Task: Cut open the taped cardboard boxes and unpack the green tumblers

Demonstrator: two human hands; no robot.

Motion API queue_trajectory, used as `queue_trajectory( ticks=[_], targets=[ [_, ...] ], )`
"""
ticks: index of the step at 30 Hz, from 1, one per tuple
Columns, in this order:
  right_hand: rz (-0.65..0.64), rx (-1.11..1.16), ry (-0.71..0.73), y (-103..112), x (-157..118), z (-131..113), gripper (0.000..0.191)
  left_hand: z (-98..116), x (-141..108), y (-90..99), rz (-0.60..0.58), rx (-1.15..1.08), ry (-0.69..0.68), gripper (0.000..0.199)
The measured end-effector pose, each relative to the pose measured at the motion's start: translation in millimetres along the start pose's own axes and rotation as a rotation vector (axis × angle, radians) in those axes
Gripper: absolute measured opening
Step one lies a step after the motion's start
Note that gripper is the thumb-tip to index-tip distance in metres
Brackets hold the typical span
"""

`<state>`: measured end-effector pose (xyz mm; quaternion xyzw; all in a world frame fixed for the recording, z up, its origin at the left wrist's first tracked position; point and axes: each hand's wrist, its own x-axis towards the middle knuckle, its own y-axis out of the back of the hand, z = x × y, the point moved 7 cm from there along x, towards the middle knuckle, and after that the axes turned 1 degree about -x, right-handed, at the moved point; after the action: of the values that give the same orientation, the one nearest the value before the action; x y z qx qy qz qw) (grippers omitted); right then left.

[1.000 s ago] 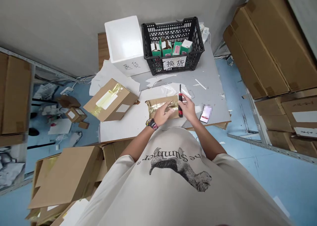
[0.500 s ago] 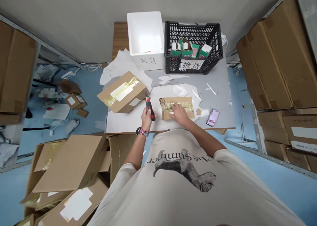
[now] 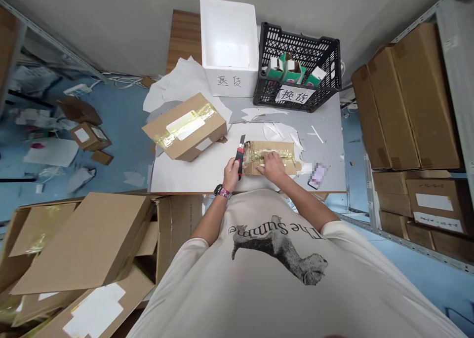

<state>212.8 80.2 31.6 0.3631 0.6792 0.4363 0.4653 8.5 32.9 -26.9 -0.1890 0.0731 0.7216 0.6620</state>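
Note:
My left hand (image 3: 232, 174) is closed round the handle of a red and black utility knife (image 3: 240, 161). Its blade is out and points away from me, close to the left end of a small cardboard box (image 3: 270, 147). Yellowish clear tape runs along the top of this box, and its left end looks crumpled. Bent over the box's front half, my right hand (image 3: 273, 167) holds it against the table, fingers on the taped top. A larger taped carton (image 3: 187, 126) with a white label lies to the left of the knife.
Behind stand a white foam box (image 3: 231, 84) and a black crate (image 3: 296, 93) holding green and white boxes. A phone (image 3: 317, 176) lies on the table (image 3: 329, 131) at right. Opened cartons (image 3: 89, 239) pile up at lower left; shelved boxes (image 3: 425, 96) flank the right.
My left hand has brought the utility knife rightward, from beside the larger carton to the left end of the small box. My right hand stays on that box. The view has shifted slightly.

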Motion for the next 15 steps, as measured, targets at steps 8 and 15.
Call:
queue_trajectory(
  ticks=[8, 15],
  targets=[
    [0.017, 0.135, 0.049, 13.1, 9.2, 17.5, 0.028, -24.9, -4.0, -9.5, -0.025, 0.158, -0.060, 0.061],
    [-0.026, 0.107, -0.041, 18.4, 15.5, -1.0, 0.033, -29.8, 6.0, -7.0, -0.077, 0.125, -0.039, 0.062]
  ],
)
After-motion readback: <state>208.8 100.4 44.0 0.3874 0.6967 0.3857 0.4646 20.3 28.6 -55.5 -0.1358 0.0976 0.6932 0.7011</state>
